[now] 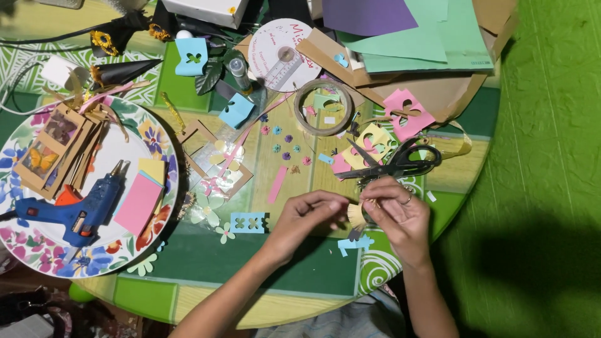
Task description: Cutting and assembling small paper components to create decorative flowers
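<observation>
Hands met over the near edge of the round green-and-yellow patterned table (pixel 300 269) in the head view, the only view given. The left hand (pixel 307 216) had its fingers narrowed to a pinch on the left side of a small pale-yellow fan-shaped paper piece (pixel 357 215), and the right hand (pixel 397 216) pinched the same piece from the right, its fingers curled close around it. The piece was held just above the table, near the person's body and just below the black-handled scissors (pixel 391 164), which lay shut on the table.

As for progress, a good share of cutting seemed done: punched paper squares in blue (pixel 191 56), pink (pixel 407 112) and yellow (pixel 374 143) lay about with butterfly-shaped holes in them, tiny paper flowers (pixel 283 147) were scattered in the middle, and a small blue strip with 2 cut-outs (pixel 248 222) sat beside the left wrist. A blue paper scrap (pixel 354 244) lay under the hands. The fan piece looked folded or fringed, pale and slightly frayed at its wide end; whether it was finished could not be told.

On the flowered plate (pixel 37 250) at the left rested a blue hot-glue gun (pixel 78 209), a pink pad of sticky notes (pixel 138 203) and small wooden frames (pixel 53 150), 1 with an orange butterfly inside. A roll of clear tape (pixel 322 107) and sheets of green and purple paper (pixel 413 31) lay farther back.
</observation>
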